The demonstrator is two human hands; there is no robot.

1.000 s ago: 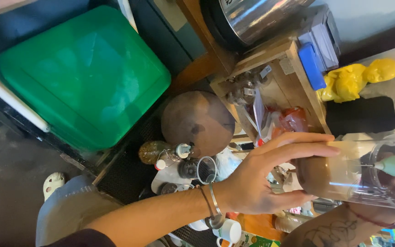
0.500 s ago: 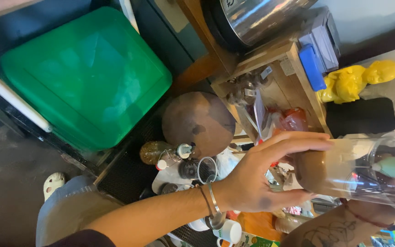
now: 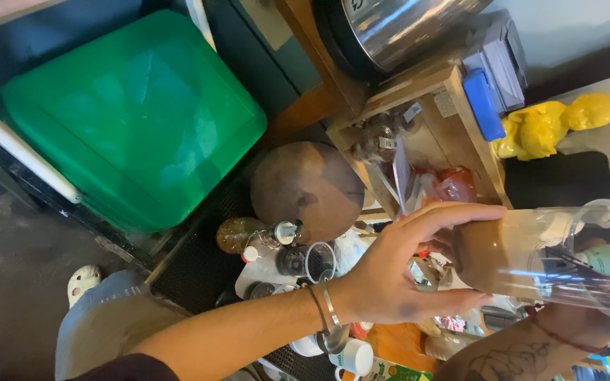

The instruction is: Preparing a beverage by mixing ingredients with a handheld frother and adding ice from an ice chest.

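Holding a clear plastic cup (image 3: 531, 257) of brown drink on its side, your left hand (image 3: 390, 282) wraps fingers (image 3: 453, 215) around its base, while your right hand (image 3: 566, 321) underneath is mostly hidden, grip unclear.

Clear glossy plastic cup (image 3: 552, 257) — glossy green plastic lid (image 3: 132, 116), raw wood crate (image 3: 446, 106)

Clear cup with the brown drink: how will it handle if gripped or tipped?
The cup looks thin clear plastic, so it probably flexes under a firm squeeze. It seems well filled with brown liquid, so likely heavy for its size. It lies near sideways in the left hand, so the liquid may slosh toward the mouth.
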